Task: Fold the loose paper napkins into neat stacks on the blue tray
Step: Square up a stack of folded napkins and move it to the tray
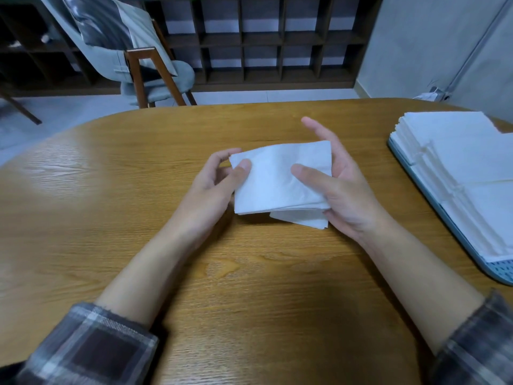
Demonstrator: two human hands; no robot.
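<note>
Both hands, left hand [219, 179] and right hand [333, 184], pinch a half-folded napkin [274, 179] over table [111, 190]; tray [455, 234] already stacked, this one left.

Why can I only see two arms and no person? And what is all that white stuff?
The camera sits on the person's head and looks down, so you see what they see: just their own arms in checked sleeves. There is only this one picture. The left hand pinches one corner of a white paper napkin between thumb and fingers. The right hand holds the other side, thumb on top. The napkin is folded, with a looser layer poking out underneath. Below it is a wooden table. On the right lies a blue tray carrying a pile of folded napkins. Behind the table stand a grey chair and dark shelves.
</note>
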